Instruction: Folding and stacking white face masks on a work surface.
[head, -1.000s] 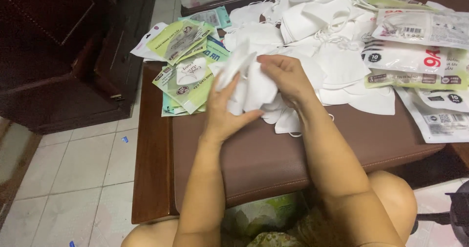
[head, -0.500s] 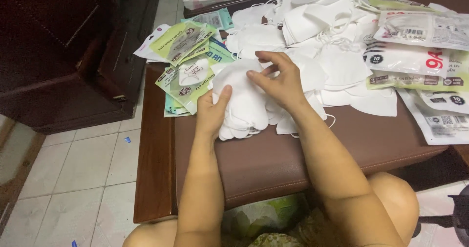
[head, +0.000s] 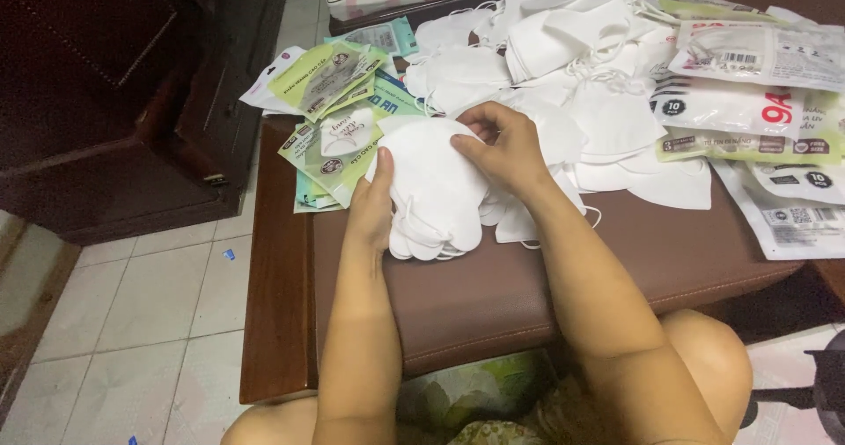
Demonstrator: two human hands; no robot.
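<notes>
White stack of masks lies between both hands — long axis toward the person. Left hand cups its edge; right hand fingers press flat on top.

The stack of face masks between the left hand and the right hand is plain white, as is the loose heap of masks behind it. The bench cushion is dark brown with a reddish-brown wooden frame. The flat packets at the left are lime green and teal; the mask packages at the right are white with red and black print. The floor tiles are pale grey-beige.
</notes>
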